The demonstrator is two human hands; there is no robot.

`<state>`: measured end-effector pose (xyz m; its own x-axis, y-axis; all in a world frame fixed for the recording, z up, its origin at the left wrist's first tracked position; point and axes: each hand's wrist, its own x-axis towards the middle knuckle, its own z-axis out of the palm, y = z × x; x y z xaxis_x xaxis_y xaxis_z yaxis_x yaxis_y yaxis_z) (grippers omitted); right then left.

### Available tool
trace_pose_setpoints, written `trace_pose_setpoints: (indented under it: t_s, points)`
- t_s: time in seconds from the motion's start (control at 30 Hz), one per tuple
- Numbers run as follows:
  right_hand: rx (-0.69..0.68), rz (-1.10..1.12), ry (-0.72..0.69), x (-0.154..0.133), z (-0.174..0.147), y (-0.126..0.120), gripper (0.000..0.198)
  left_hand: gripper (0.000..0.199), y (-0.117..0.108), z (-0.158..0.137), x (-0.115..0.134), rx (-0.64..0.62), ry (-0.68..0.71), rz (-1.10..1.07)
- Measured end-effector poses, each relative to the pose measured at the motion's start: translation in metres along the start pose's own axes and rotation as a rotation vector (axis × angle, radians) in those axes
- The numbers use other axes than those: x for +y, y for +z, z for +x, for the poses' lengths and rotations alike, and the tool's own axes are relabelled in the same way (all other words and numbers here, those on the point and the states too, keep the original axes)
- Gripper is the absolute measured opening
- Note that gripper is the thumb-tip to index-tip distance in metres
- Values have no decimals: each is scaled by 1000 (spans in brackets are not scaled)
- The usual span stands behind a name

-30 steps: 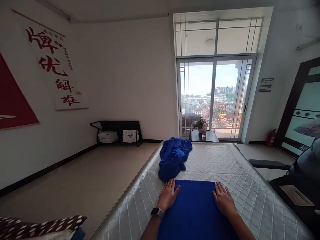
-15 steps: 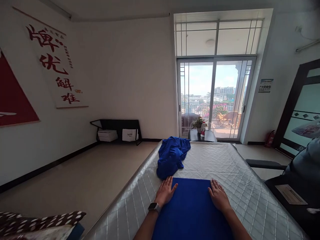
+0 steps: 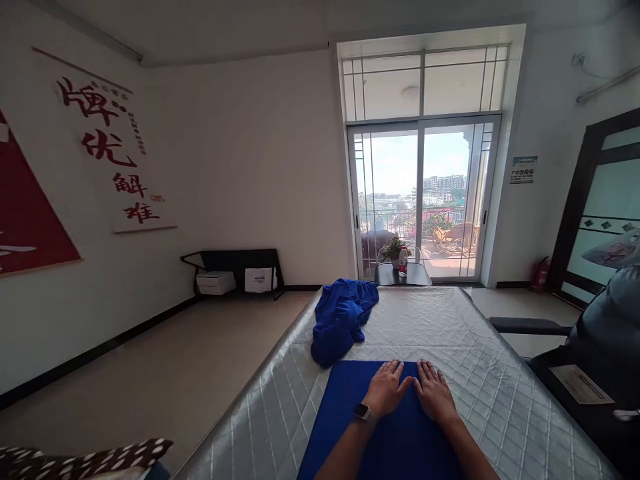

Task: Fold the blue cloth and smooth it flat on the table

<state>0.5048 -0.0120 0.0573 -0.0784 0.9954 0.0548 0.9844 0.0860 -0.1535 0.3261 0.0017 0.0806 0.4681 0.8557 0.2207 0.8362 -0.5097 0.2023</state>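
A smooth piece of blue cloth (image 3: 345, 413) lies flat on the silver quilted table cover (image 3: 270, 407). My left hand (image 3: 386, 390), with a watch (image 3: 361, 411) on its wrist, rests flat on the cloth near its far edge, fingers stretched forward. My right hand (image 3: 434, 393) lies flat at the cloth's far right corner, thumb close to the left hand's thumb. Neither hand grips anything. Beyond the left hand, a crumpled blue cloth (image 3: 345, 317) sits in a heap on the cover. The near end of the flat cloth is out of view.
A small black table (image 3: 415, 275) with a bottle (image 3: 403, 261) and a potted plant (image 3: 393, 250) stands past the far end. On the right is a dark chair (image 3: 600, 333) with a card on its seat. A spotted brown fabric (image 3: 115, 460) shows at lower left.
My left hand has moved right, from the flat cloth's far left corner to beside my right hand. The right hand stays at the right corner. The camera view has shifted slightly.
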Motion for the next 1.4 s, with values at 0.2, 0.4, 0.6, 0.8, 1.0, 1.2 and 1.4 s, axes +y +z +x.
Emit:
trace_pose_setpoints:
  t_s: [0.2, 0.4, 0.6, 0.8, 1.0, 1.2, 1.4]
  points:
    - [-12, -47, -24, 3, 2, 5, 62, 60, 33, 19, 38, 46, 52, -90]
    - [21, -12, 1, 0, 3, 2, 63, 70, 24, 2, 8, 21, -43, -30]
    - [49, 10, -3, -1, 2, 2, 63, 75, -1, -30, -46, 25, -181, 40]
    - [44, -8, -5, -1, 2, 2, 64, 82, -18, -57, -98, 32, -306, 83]
    - [35, -11, 2, -1, 3, 2, 66, 83, -15, -62, -111, 53, -330, 103]
    - [32, 4, 14, -2, 3, 4, 66, 83, -15, -60, -110, 54, -320, 118]
    - [25, 16, 24, -4, 1, -1, 66, 81, -16, -62, -109, 58, -321, 122]
